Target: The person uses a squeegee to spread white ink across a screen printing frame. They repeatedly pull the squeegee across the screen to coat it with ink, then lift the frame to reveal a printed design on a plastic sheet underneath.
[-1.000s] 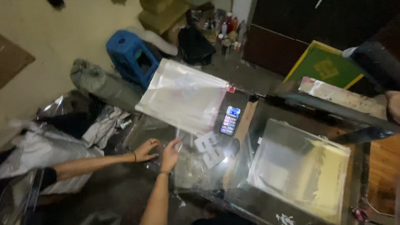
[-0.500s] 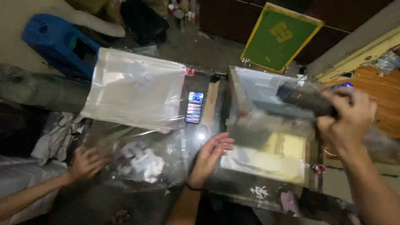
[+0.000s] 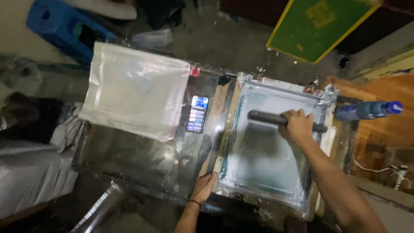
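**Squeegee at far end of screen**

Left hand (image 3: 204, 186) lies open, flat on the screen frame's (image 3: 228, 142) near-left corner. Right hand (image 3: 296, 126) is closed around the dark squeegee (image 3: 266, 117), which lies across the screen's far end. Phone (image 3: 197, 114) lies left of the frame; beyond it, a plastic sheet (image 3: 136, 88).

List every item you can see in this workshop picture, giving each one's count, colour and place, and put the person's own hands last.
Framed printing screen: one, whitish, on table at right.
Dark squeegee bar: one, black, across screen's top.
Clear plastic sheet stack: one, translucent white, table's left.
Lit smartphone: one, black, between stack and screen.
Green framed screen: one, yellow-edged, on floor beyond.
Blue plastic stool: one, top left.
Blue bottle: one, right of screen.
Left hand: fingers on screen frame's near corner.
Right hand: gripping squeegee.
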